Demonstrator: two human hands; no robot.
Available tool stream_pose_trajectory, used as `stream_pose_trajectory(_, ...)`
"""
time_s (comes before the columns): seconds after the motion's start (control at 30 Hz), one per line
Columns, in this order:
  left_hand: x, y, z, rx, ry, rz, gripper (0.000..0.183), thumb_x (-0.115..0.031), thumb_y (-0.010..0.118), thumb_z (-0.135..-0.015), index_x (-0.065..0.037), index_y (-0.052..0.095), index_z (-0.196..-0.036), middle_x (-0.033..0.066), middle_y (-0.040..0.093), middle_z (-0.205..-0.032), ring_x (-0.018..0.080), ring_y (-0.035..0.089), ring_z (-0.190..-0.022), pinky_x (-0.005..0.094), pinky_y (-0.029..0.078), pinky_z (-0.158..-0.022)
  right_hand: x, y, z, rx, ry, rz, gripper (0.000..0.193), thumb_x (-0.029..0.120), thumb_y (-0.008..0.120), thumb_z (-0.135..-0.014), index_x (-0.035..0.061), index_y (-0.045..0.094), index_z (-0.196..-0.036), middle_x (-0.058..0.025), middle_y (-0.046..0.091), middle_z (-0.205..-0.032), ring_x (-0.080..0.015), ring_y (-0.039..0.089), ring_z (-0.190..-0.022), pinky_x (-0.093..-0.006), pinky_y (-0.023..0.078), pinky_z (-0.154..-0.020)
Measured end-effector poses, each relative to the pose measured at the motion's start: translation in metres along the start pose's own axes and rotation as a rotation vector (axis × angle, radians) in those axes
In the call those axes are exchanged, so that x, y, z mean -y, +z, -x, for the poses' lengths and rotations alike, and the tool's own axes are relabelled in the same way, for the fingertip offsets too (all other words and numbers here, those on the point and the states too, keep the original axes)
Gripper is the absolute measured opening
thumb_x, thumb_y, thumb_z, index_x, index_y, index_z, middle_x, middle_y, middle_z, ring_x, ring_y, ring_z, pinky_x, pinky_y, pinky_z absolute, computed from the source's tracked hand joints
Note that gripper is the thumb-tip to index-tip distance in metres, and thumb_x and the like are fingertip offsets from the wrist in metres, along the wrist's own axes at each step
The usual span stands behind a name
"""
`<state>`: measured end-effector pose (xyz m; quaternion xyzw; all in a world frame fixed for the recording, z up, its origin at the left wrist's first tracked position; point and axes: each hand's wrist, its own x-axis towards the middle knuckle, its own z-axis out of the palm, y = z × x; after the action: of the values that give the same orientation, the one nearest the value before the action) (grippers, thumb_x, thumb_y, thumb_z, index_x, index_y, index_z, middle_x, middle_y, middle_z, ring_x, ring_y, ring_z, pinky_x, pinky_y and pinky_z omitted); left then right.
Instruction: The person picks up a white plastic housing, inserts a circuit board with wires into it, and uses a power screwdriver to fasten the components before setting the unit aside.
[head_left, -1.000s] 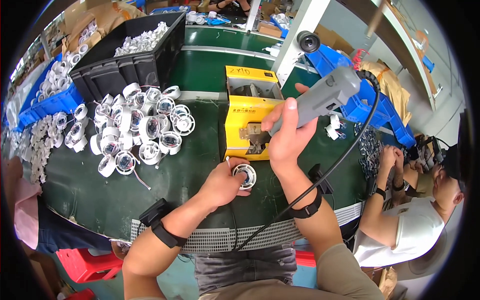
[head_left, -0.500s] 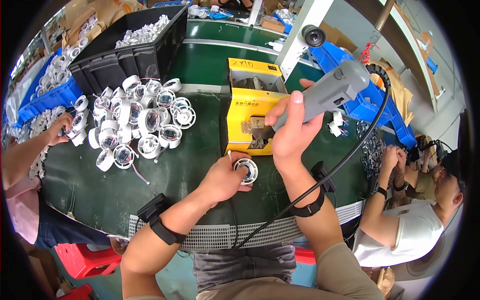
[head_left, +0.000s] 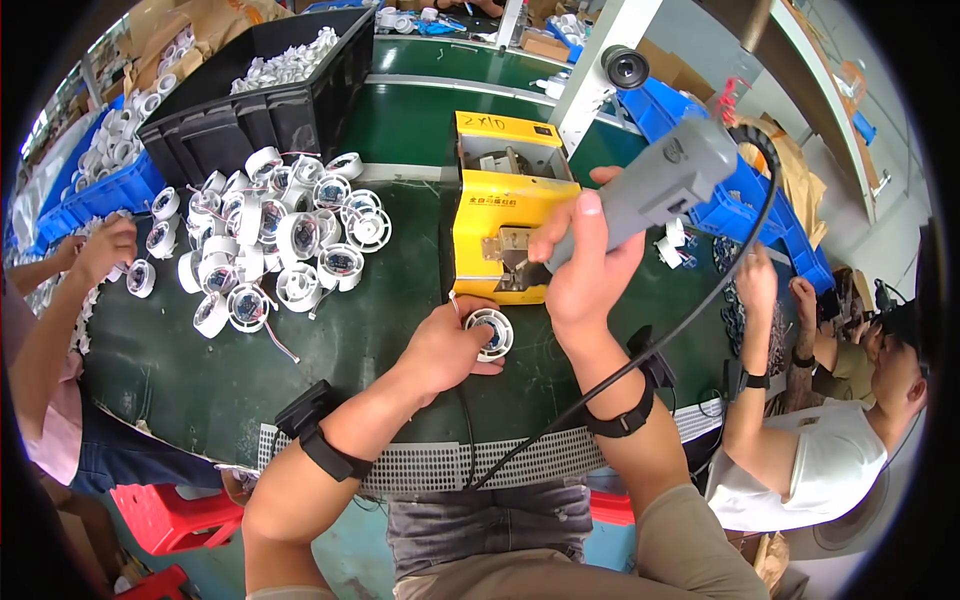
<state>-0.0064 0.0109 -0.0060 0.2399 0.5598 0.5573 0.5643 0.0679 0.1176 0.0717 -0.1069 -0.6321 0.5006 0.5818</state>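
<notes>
My left hand is closed around a white round housing with a circuit board inside, held low over the green bench in front of the yellow machine. The thumb lies across its inner part. My right hand grips a grey electric screwdriver whose black cable loops down to the right. The tool's tip end is at the front opening of the yellow screw feeder; the tip itself is hard to make out. Left of the feeder lies a pile of similar white housings, some with thin wires.
A black crate of small white parts stands behind the pile, with a blue bin of white rings beside it. Co-workers' hands work at both sides. A white post and blue trays are at back right.
The screwdriver and my right hand stay almost in place at the feeder. My left hand still holds the housing, barely shifted left. The co-workers' hands on both sides have moved.
</notes>
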Motion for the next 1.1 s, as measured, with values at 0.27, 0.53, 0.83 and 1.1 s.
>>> stream_pose_trajectory(0.27,-0.006,0.001,0.002,0.019,-0.012,-0.013,0.028,-0.004,0.048,-0.093,0.005,0.049,-0.12,0.0124,0.058,-0.109,0.0219,0.065,-0.089,0.0348,0.06,-0.078,0.013,-0.007,0.04,0.093,0.155,-0.109,0.038,0.02,0.049,-0.093,-0.0023,0.036,-0.12,-0.008,0.048,-0.063,-0.0147,0.048,-0.047,-0.0293,0.044,-0.048)
stream_pose_trajectory(0.53,-0.008,0.001,0.005,0.03,-0.007,-0.006,0.029,-0.002,0.046,-0.092,0.006,0.048,-0.119,0.0122,0.052,-0.117,0.0218,0.059,-0.103,0.0369,0.059,-0.082,0.009,-0.005,0.046,0.124,0.161,-0.086,0.039,0.021,0.05,-0.092,-0.0029,0.035,-0.12,-0.0073,0.049,-0.064,-0.0144,0.05,-0.049,-0.0291,0.045,-0.049)
stream_pose_trajectory(0.83,0.0,0.002,0.002,-0.022,0.044,-0.005,0.028,-0.006,0.048,-0.093,0.006,0.05,-0.118,0.0141,0.06,-0.105,0.022,0.066,-0.084,0.0326,0.059,-0.072,0.0,-0.004,0.049,0.146,0.191,-0.114,0.038,0.021,0.052,-0.092,-0.004,0.036,-0.116,-0.0071,0.05,-0.062,-0.0139,0.049,-0.047,-0.0278,0.043,-0.048)
stream_pose_trajectory(1.1,-0.012,-0.02,0.008,0.07,0.064,-0.304,0.027,-0.008,0.053,-0.089,0.006,0.055,-0.112,0.013,0.063,-0.096,0.0197,0.067,-0.076,0.0293,0.058,-0.064,-0.001,-0.021,0.052,0.362,0.185,-0.229,0.051,0.036,0.056,-0.092,-0.0033,0.037,-0.118,-0.0075,0.056,-0.073,-0.0139,0.056,-0.061,-0.0262,0.046,-0.062)
